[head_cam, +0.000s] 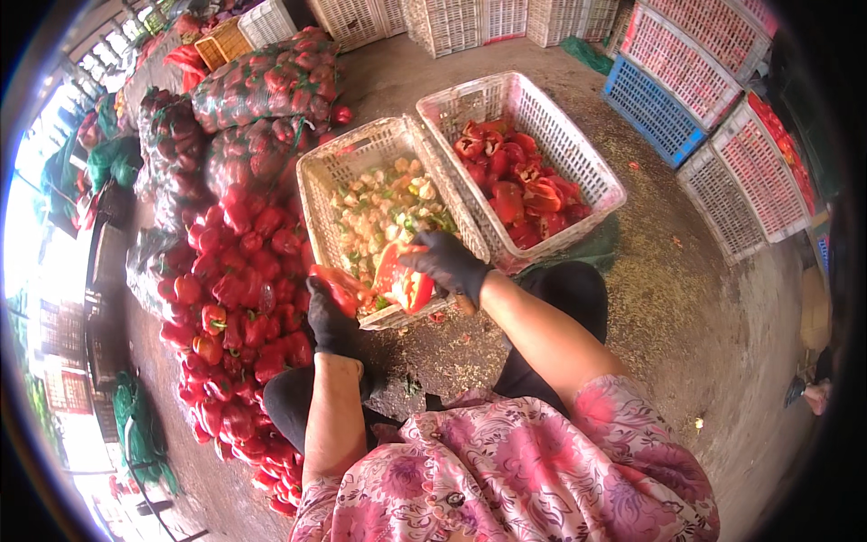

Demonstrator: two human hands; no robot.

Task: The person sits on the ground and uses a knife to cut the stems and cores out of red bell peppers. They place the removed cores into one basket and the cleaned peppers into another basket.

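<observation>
My left hand (pixel 330 326), in a black glove, grips a piece of red bell pepper (pixel 344 290). In my right hand (pixel 452 265), gloved the same way, is an opened red bell pepper half (pixel 404 278) with its pale inside showing. Both pieces are over the near end of a whitish plastic crate (pixel 313 196) that holds pale pepper cores and seeds with green stems. A brownish thing (pixel 466 305) shows under my right hand; I cannot tell what it is. Beside that crate, to the right, a second crate (pixel 605 193) contains opened red pepper pieces.
A heap of whole red bell peppers (pixel 250 271) lies along my left. Behind it are filled mesh sacks (pixel 267 85). Stacked plastic crates (pixel 684 61) and a blue crate (pixel 651 112) stand right. Seeds litter the concrete floor (pixel 650 291). Part of another person (pixel 817 396) shows far right.
</observation>
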